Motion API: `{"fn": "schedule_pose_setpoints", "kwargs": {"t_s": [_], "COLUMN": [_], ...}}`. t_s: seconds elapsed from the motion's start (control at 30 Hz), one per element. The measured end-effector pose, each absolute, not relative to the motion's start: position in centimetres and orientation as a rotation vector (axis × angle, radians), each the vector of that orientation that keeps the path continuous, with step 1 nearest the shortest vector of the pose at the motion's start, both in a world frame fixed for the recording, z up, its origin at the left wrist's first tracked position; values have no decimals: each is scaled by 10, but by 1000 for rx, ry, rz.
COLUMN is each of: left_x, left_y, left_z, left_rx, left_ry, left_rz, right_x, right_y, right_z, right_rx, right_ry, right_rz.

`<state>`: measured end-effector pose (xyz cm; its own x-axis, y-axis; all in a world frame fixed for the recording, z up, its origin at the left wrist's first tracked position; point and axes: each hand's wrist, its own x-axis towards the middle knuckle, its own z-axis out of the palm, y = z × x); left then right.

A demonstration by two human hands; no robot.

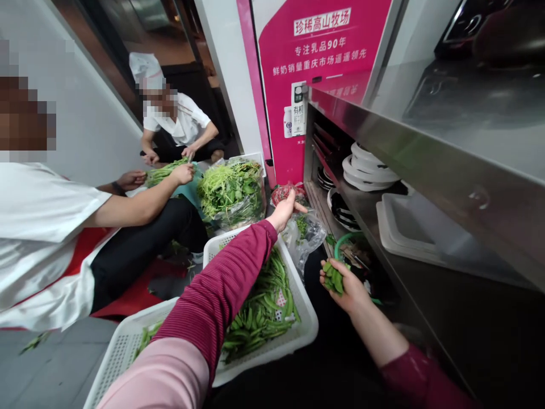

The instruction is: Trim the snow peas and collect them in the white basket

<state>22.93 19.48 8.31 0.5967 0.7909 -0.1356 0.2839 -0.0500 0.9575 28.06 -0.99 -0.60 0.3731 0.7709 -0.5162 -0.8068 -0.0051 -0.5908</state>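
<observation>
Currently right hand: fingers curled round green pods. Left hand: thumb and index apart, near clear plastic bag. More pods in white basket, below left forearm; leafy greens beyond.

One view, head-worn, looking forward and down. Left sleeve runs from close under the lens to left hand, mid-frame; right hand lower right. Basket below, near; counter close at right, pink panel farther off, ahead. Uprights lean
</observation>
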Motion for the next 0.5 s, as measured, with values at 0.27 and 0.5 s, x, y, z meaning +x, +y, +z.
{"fn": "schedule_pose_setpoints", "kwargs": {"t_s": [0.27,0.5], "left_x": [78,-16], "left_y": [80,-46], "left_z": [37,-1], "left_rx": [1885,2099], "left_ry": [1088,874], "left_rz": [539,525], "right_x": [245,163], "right_y": [-22,14], "right_z": [31,68], "right_rx": [-1112,-1279], "right_ry": [-96,-499], "right_rz": [1516,1867]}}
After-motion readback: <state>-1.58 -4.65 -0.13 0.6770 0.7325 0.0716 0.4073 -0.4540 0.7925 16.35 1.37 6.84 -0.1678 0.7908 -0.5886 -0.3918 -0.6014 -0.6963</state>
